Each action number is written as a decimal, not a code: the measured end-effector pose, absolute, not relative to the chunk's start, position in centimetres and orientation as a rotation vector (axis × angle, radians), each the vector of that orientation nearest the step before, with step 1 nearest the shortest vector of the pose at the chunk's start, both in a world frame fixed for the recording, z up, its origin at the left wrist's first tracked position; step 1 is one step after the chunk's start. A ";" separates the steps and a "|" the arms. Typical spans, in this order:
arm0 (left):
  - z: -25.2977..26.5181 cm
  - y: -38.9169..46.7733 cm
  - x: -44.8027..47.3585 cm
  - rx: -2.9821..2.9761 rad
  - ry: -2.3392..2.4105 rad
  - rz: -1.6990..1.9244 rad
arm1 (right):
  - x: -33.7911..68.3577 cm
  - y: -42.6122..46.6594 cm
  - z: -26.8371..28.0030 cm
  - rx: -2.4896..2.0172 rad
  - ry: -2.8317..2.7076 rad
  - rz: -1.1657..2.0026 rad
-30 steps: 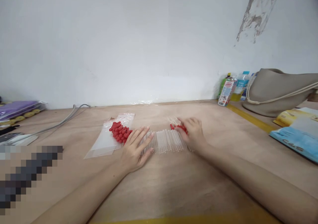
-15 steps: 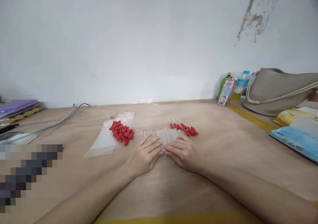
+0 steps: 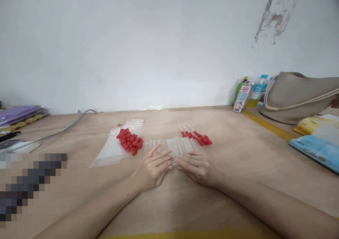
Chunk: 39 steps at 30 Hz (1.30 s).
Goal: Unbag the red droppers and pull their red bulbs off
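A row of clear glass dropper tubes lies side by side on the table, their far ends pointing at the wall. Over the left part of the row rests my left hand, fingers stretched out and apart. My right hand lies across the right part, fingers extended close together and thumb low. The near ends of the tubes are mostly hidden under both hands. Left of the row is a pile of red rubber bulbs on clear zip bags. Beyond my right hand lie several droppers with red bulbs.
Drink bottles and a grey-beige bag stand at the back right, with blue and yellow packs nearer. A grey cable runs along the left, by a purple package. A blurred dark object sits at left.
My right hand has drawn slightly toward me and to the right, uncovering more of the tubes. My left hand has shifted only slightly, still on the row.
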<state>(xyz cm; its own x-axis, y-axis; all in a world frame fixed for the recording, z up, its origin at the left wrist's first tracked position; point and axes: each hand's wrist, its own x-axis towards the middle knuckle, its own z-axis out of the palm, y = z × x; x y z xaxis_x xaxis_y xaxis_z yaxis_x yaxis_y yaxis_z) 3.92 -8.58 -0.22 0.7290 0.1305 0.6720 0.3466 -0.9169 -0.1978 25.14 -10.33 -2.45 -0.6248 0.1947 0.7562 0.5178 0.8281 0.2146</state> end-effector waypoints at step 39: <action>-1.8 -4.9 2.0 -2.564 -0.890 -1.125 | 35.3 -2.9 -3.9 -1.605 -1.309 0.439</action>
<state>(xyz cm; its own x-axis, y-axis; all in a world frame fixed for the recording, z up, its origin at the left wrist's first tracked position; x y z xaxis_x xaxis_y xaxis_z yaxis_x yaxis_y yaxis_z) 1.98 -4.87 -1.77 0.5283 0.4459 0.7225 0.6008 -0.7977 0.0530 35.34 -2.89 -3.89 0.3539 0.8894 0.2894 0.5354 0.0611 -0.8424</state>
